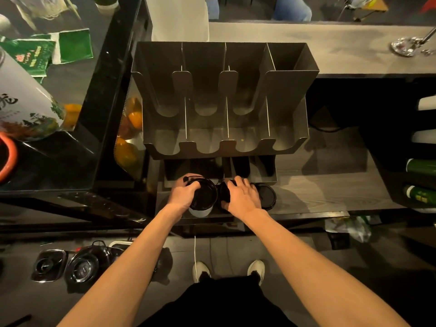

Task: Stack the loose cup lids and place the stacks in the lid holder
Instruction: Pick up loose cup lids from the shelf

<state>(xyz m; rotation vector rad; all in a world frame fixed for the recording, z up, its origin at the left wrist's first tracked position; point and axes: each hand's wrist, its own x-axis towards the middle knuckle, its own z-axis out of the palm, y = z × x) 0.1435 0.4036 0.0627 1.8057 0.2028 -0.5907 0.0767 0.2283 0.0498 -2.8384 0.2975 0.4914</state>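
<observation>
Views: only one, a wide-angle head camera worn by the person.
Facing: forward and steeply down; straight edges bend near the frame borders.
Nearness: close; both forearms run up from the bottom edge to the left hand (186,193) and right hand (244,197), just below centre.
Beyond the hands: holder (286,90), seen from above.
Nearer than the hands: floor (236,250), shoes (200,270).
</observation>
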